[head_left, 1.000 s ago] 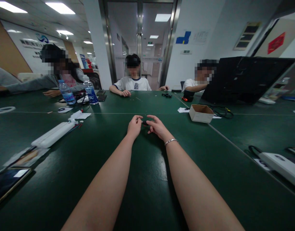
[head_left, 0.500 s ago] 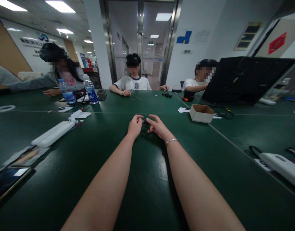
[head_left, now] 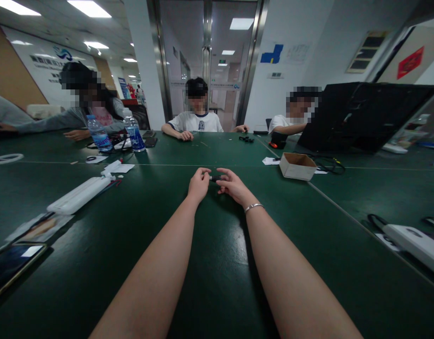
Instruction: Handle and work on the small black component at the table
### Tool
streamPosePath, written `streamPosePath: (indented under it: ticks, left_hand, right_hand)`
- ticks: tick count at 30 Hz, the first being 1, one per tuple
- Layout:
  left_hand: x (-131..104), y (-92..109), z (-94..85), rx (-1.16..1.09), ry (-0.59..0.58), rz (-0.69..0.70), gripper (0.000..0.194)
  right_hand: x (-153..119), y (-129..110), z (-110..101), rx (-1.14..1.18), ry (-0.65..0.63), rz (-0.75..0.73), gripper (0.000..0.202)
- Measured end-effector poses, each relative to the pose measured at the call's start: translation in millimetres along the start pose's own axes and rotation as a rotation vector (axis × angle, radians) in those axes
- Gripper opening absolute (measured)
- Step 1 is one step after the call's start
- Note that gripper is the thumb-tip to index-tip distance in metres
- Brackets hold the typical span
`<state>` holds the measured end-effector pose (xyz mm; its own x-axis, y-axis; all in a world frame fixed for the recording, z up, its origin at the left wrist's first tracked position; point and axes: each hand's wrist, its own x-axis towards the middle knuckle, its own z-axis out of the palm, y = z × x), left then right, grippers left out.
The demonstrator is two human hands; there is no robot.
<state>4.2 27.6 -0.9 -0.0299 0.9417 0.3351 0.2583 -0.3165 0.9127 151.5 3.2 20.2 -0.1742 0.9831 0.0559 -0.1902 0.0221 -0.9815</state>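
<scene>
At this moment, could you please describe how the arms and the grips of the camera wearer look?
The left forearm and the right forearm are bare, with no sleeve showing. The left grip and the right grip are ungloved human hands. A slim, silver-coloured bangle is worn on the right wrist. No cables are visible on either arm.

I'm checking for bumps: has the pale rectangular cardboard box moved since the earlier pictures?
No; the box shows no shift either way relative to the pale seam in the green table.
</scene>
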Motion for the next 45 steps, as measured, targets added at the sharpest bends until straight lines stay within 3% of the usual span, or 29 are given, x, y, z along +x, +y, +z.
streamPosePath:
  ticks: [2, 7, 11, 16, 22, 25, 28, 32, 35, 40, 43, 45]
  left_hand:
    - [0.3, 0.4, 0.3, 0.001, 0.000, 0.004, 0.018]
    - [-0.4, 2.5, 0.6, 0.004, -0.002, -0.021, 0.019]
    - [-1.1, 2.4, 0.2, 0.002, 0.000, -0.007, 0.018]
    - [-0.6, 0.8, 0.0, 0.003, 0.000, -0.015, 0.018]
    - [1.9, 5.4, -0.1, -0.110, 0.003, -0.019, 0.021]
    - [2.2, 6.4, 0.6, -0.138, -0.070, -0.025, 0.019]
    - [1.2, 4.9, 1.0, -0.049, -0.147, 0.019, 0.013]
    - [-2.6, 5.3, -1.4, 0.166, -0.075, 0.068, 0.011]
    - [-8.7, 9.0, -3.4, 0.186, -0.056, 0.031, 0.012]
    - [-28.8, 19.8, -3.6, 0.085, -0.095, -0.117, 0.013]
    - [-51.8, 30.7, -14.0, 0.129, -0.200, -0.102, 0.009]
    - [-74.0, 39.4, -31.2, 0.121, -0.303, -0.101, 0.012]
  right_hand:
    - [-0.1, -0.2, 0.1, 0.017, -0.003, 0.000, 0.046]
    - [1.7, 0.2, 1.4, -0.005, 0.093, 0.057, 0.017]
    - [2.2, 0.9, 0.7, 0.024, 0.077, 0.029, 0.030]
    - [2.8, 1.7, -0.3, -0.016, 0.080, 0.038, 0.014]
    - [5.9, 7.4, -1.8, -0.086, -0.007, -0.018, 0.025]
    - [8.8, 10.9, 0.9, -0.240, 0.023, -0.034, 0.022]
    - [10.9, 12.0, 5.9, -0.592, 0.131, -0.111, 0.019]
    - [11.3, 11.6, 10.9, -0.953, 0.198, -0.266, 0.020]
    - [9.7, 11.3, 9.4, -0.858, 0.158, -0.244, 0.022]
    - [6.6, 8.2, 0.8, -0.274, 0.256, -0.077, 0.034]
    - [3.7, 8.8, 0.3, -0.185, 0.264, -0.055, 0.028]
    - [0.3, 9.4, 2.1, -0.199, 0.245, -0.039, 0.026]
